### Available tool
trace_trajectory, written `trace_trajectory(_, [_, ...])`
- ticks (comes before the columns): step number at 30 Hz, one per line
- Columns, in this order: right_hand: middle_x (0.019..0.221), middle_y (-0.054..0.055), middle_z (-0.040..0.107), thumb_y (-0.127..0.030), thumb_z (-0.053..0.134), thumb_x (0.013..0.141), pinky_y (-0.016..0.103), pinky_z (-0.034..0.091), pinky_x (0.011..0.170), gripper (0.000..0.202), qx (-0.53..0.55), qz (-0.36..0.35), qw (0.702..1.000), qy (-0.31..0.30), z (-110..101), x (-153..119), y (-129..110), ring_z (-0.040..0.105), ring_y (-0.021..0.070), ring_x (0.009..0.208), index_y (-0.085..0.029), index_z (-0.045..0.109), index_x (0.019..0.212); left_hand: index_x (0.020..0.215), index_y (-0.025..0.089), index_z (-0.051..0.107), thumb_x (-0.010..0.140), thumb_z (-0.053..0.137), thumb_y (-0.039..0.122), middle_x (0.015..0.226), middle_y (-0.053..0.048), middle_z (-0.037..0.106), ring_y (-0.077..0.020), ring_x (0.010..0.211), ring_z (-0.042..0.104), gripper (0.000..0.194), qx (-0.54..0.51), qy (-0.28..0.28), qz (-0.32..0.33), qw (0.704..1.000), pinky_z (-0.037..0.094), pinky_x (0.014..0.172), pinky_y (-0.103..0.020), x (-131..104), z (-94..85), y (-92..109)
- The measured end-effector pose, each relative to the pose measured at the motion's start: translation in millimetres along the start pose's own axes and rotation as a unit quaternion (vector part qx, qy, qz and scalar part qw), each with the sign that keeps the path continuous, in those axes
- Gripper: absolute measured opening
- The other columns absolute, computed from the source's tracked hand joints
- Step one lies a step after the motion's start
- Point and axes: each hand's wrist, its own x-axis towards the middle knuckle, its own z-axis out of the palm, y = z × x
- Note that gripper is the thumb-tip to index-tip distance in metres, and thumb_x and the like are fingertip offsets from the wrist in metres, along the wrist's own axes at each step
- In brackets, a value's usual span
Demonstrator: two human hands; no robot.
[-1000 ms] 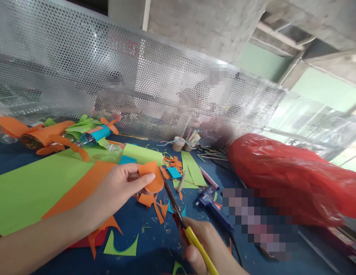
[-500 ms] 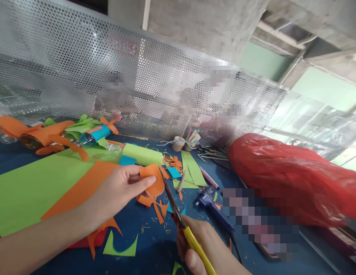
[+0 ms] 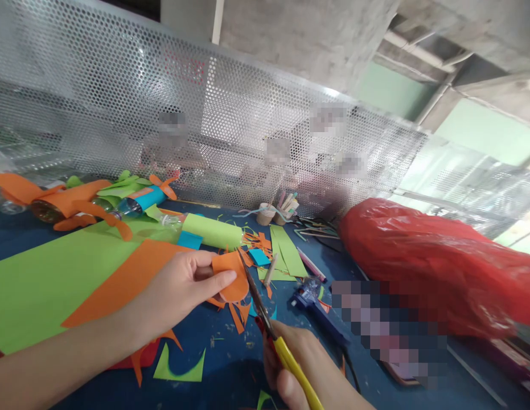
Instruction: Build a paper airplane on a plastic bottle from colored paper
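Between thumb and fingers, my left hand (image 3: pixel 192 279) pinches a small orange paper piece (image 3: pixel 230 287) with a rounded lower edge. My right hand (image 3: pixel 299 353) is wrapped round the yellow handle of a pair of scissors (image 3: pixel 260 304). Their dark blades point up and away, lying along the right edge of the orange piece. Below the paper, orange scraps (image 3: pixel 239 316) lie on the blue table (image 3: pixel 230 364). A green cut-out scrap (image 3: pixel 180 364) is nearer to me.
On the left are green paper (image 3: pixel 29 279), orange paper (image 3: pixel 119 279) and paper-wrapped bottles (image 3: pixel 213 229). A blue glue gun (image 3: pixel 320 313) lies right of the scissors, beside a phone (image 3: pixel 399 373). Farther right sits a red plastic bag (image 3: pixel 418 262). Behind stands a perforated metal screen (image 3: pixel 119 85), with people beyond.
My left hand and the orange piece have shifted slightly right and down, toward the blades. My right hand and the scissors are almost in the same place.
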Motion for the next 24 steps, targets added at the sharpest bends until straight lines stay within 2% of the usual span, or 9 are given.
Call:
trace_trajectory(5, [0.056, -0.003, 0.045, -0.075, 0.027, 0.087, 0.024, 0.025, 0.044, 0.059, -0.005, -0.011, 1.000, 0.007, 3, 0, 3, 0.036, 0.0101, 0.047, -0.020, 0.042, 0.071, 0.084, 0.023, 0.072, 0.082, 0.065, 0.039, 0.081, 0.001, 0.076, -0.0168, 0.074, 0.068, 0.018, 0.005, 0.002, -0.015, 1.000, 0.052, 0.066, -0.025, -1, -0.6, -2])
trace_trajectory(15, [0.053, -0.005, 0.035, -0.082, 0.020, 0.082, 0.023, 0.020, 0.041, 0.066, -0.023, 0.027, 0.999, 0.026, 9, 0, 13, 0.029, 0.0079, 0.045, -0.020, 0.037, 0.065, 0.074, 0.021, 0.069, 0.082, 0.067, 0.036, 0.068, 0.006, 0.072, -0.0119, 0.061, 0.065, 0.017, -0.014, 0.020, -0.016, 1.000, 0.048, 0.055, -0.019, 0, 0.4, -2])
trace_trajectory(24, [0.053, -0.006, 0.030, -0.083, 0.018, 0.080, 0.024, 0.018, 0.042, 0.067, -0.037, 0.050, 0.998, 0.032, 11, -2, 11, 0.025, 0.0079, 0.047, -0.021, 0.032, 0.063, 0.073, 0.021, 0.069, 0.082, 0.067, 0.037, 0.069, 0.003, 0.072, -0.0133, 0.064, 0.066, 0.019, -0.015, 0.017, -0.019, 1.000, 0.051, 0.062, -0.023, 0, 0.3, -4])
